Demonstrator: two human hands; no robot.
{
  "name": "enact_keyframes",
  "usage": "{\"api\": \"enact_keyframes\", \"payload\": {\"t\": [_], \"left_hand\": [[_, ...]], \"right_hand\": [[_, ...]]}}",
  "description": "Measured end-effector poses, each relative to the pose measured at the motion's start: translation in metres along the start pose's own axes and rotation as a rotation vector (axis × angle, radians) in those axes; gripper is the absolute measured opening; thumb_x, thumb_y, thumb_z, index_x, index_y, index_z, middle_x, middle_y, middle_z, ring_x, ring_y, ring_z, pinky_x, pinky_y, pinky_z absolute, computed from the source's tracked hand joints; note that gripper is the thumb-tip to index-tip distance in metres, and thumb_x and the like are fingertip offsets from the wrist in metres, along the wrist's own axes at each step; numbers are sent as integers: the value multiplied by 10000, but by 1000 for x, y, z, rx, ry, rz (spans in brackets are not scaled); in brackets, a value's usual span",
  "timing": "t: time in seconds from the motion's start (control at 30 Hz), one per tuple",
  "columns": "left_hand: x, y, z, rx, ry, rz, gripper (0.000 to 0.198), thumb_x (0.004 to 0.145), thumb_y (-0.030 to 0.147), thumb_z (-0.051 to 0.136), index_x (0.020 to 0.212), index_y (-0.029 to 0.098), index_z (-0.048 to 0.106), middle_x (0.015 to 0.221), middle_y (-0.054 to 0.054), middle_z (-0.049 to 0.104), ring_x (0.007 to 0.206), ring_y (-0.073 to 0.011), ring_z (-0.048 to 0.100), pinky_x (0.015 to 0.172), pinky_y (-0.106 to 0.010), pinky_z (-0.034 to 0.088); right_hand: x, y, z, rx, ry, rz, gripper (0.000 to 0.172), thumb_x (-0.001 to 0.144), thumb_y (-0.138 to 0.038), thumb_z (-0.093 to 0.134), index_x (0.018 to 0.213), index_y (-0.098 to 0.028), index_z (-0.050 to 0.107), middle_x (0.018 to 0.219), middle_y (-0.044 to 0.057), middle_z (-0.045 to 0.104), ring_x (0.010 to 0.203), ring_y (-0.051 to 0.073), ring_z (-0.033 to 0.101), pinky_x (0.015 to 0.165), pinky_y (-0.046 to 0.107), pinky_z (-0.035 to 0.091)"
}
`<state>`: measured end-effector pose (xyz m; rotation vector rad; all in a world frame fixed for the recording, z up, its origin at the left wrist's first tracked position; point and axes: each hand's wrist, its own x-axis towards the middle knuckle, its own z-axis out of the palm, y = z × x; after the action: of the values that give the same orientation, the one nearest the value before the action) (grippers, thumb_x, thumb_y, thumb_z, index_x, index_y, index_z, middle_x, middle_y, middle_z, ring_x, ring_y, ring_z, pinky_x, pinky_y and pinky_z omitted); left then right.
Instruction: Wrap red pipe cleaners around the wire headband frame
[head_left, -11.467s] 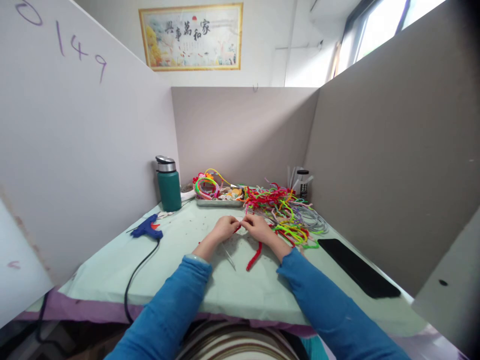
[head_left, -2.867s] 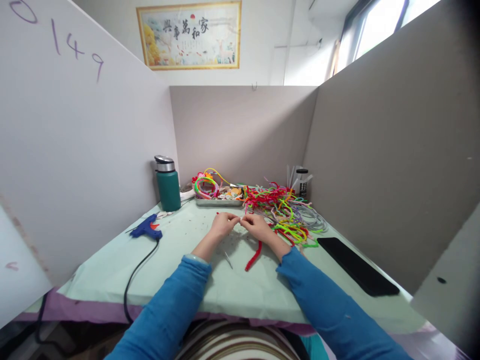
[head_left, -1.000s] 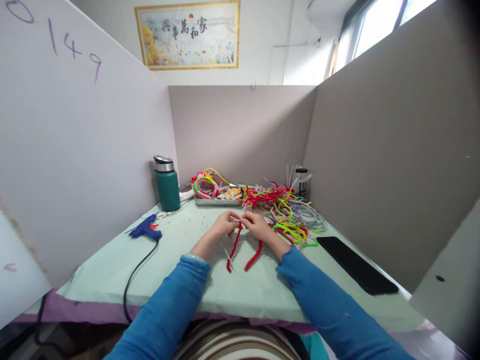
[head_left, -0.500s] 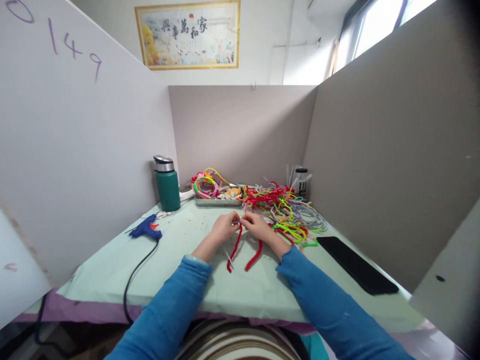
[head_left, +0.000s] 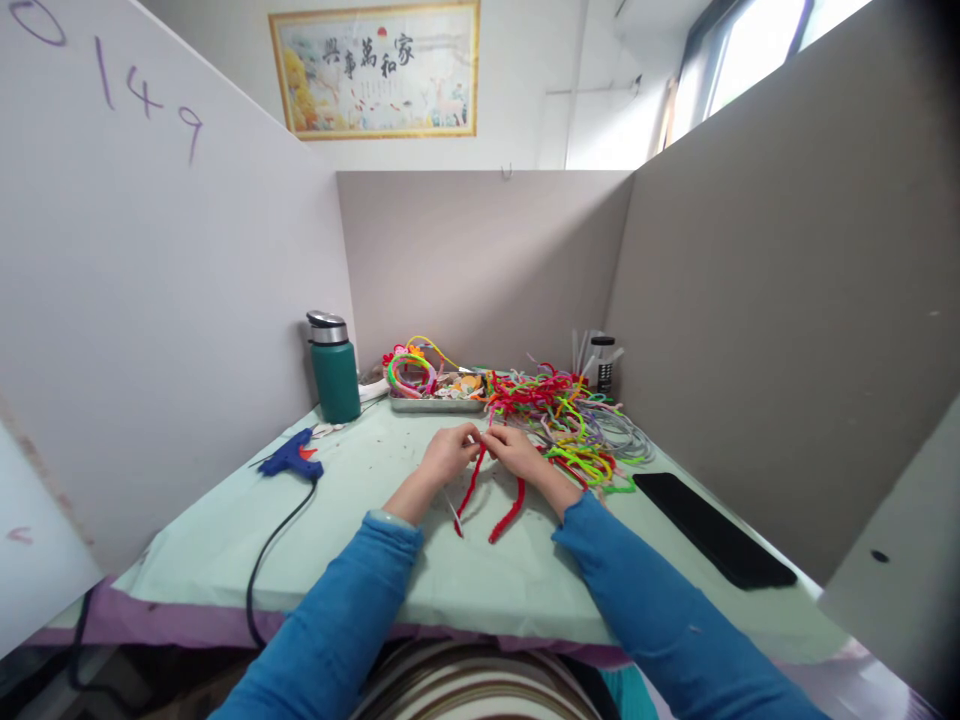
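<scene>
My left hand [head_left: 448,456] and my right hand [head_left: 514,451] meet at the middle of the table, fingers pinched together. Between them they grip a red pipe cleaner [head_left: 469,492] whose two ends hang down toward me onto the pale green tablecloth [head_left: 360,560]. A thin white stick [head_left: 453,510] lies on the cloth just below my left hand. What the fingertips pinch besides the red pipe cleaner is too small to make out.
A heap of coloured pipe cleaners [head_left: 570,420] lies right of my hands. A metal tray [head_left: 435,404] with craft bits stands behind. A green flask [head_left: 334,368] and a blue glue gun [head_left: 291,460] with black cord are at the left. A black phone [head_left: 712,530] lies at the right. Partition walls enclose the desk.
Eleven seconds ago only one red strand trailed from my hands; now two ends hang down. Over the last second the hands stayed almost still and the left strand shifted slightly.
</scene>
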<state>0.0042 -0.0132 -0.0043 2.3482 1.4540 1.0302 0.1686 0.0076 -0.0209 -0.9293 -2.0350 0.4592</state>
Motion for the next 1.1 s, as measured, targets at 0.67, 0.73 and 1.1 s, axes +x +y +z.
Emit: {"api": "enact_keyframes", "payload": {"t": [0.67,0.73,1.1], "left_hand": [[-1,3,-2,63,33,40,201,777,273,551,901,196,690,846,-38,695,740,-144,588,679,-224,396],[-2,3,-2,50,29,51,199,776,260,546,902,197,687,857,-38,696,749,-145,592,691,-226,403],[2,4,-3,-216,16,-61,204,755,317,540,737,152,659,641,-3,640,610,-109,549,591,-205,387]], "right_hand": [[0,-4,-2,-47,29,45,286,848,-321,443,627,-157,519,592,-15,512,581,107,446,549,217,289],[0,-3,-2,-47,28,42,287,848,-326,443,629,-157,521,595,-14,515,582,108,447,549,218,288],[-1,-3,-1,-10,4,32,298,865,-278,399,627,-156,529,582,-16,517,577,102,461,557,214,299]]}}
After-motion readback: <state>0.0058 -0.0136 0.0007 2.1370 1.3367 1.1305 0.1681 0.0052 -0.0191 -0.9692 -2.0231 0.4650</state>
